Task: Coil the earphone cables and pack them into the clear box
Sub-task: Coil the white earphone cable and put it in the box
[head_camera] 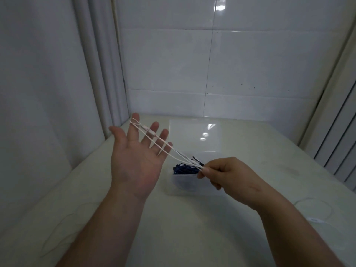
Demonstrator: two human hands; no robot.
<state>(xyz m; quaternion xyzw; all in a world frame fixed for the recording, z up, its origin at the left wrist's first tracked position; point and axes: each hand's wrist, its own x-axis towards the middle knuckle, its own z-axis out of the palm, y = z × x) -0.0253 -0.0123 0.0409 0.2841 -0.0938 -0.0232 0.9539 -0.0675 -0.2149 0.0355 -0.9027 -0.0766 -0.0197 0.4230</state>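
left hand [134, 158]: spread flat, white cable [169, 149] looped over a fingertip
right hand [227, 174]: pinching cable's other end
clear box [187, 183]: blue cable [185, 167] inside

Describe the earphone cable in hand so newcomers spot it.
Above the cream table, a thin white cable stretches from the open left hand to the pinching right hand. Only it is airborne: the dark blue cable sits in the clear plastic box, another white cable lies at right.

Above the counter [134, 218], the spread left hand [134, 158] loops a white earphone cable [167, 151] pinched by the right hand [221, 174] over the clear box [190, 185].
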